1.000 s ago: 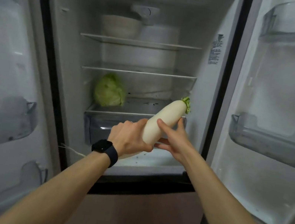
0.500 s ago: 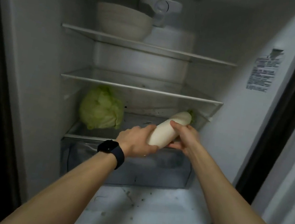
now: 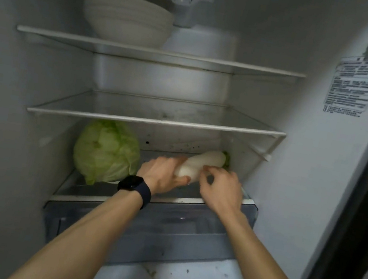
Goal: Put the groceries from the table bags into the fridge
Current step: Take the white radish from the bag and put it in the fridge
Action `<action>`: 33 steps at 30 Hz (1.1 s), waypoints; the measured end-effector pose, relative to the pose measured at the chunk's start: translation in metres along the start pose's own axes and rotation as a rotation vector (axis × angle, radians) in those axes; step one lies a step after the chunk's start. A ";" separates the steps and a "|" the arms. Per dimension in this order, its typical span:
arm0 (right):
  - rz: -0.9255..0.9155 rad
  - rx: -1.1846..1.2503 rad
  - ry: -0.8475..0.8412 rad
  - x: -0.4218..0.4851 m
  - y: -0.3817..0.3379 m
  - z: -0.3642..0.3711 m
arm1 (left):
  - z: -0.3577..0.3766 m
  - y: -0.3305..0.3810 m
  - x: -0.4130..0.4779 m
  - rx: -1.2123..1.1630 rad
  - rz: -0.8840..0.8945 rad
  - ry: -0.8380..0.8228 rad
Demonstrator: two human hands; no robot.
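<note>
White radish (image 3: 200, 166), pale green cabbage (image 3: 105, 150), seemingly off-white bowls (image 3: 127, 20), black watch (image 3: 134, 187).

Middle glass shelf (image 3: 157, 120) is totally bare, easy reach w/ either hand. Below it, cabbage (image 3: 106, 152) hogs the left, daikon (image 3: 200, 166) lies on the right, narrow gap btwn them. Bowls (image 3: 125, 18) fill upper left.

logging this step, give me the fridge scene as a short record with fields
item in hand: white radish
left hand: gripping the radish's near end
right hand: fingers on the radish
placement: lowest shelf, right of the cabbage
top shelf: stacked bowls
middle shelf: nothing visible
drawer: closed
left wrist: dark watch
</note>
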State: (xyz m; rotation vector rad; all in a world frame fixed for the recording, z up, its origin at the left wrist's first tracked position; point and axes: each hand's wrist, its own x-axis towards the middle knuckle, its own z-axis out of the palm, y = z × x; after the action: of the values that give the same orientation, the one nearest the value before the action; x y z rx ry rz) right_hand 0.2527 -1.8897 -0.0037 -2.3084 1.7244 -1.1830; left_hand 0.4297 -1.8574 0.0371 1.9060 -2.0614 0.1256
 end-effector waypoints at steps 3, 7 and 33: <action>-0.007 -0.206 0.040 -0.014 0.012 0.013 | 0.012 0.001 0.006 0.003 -0.030 -0.001; 0.052 -0.220 0.016 -0.019 0.024 0.022 | 0.033 0.017 0.015 0.002 -0.080 0.024; -0.117 -0.241 0.117 -0.059 0.044 0.026 | 0.036 0.015 0.004 0.164 -0.024 0.130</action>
State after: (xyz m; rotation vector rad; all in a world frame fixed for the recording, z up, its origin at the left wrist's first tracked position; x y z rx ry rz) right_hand 0.2259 -1.8685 -0.0739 -2.5564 1.8899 -1.2119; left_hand 0.4082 -1.8703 0.0067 1.9588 -1.9959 0.4136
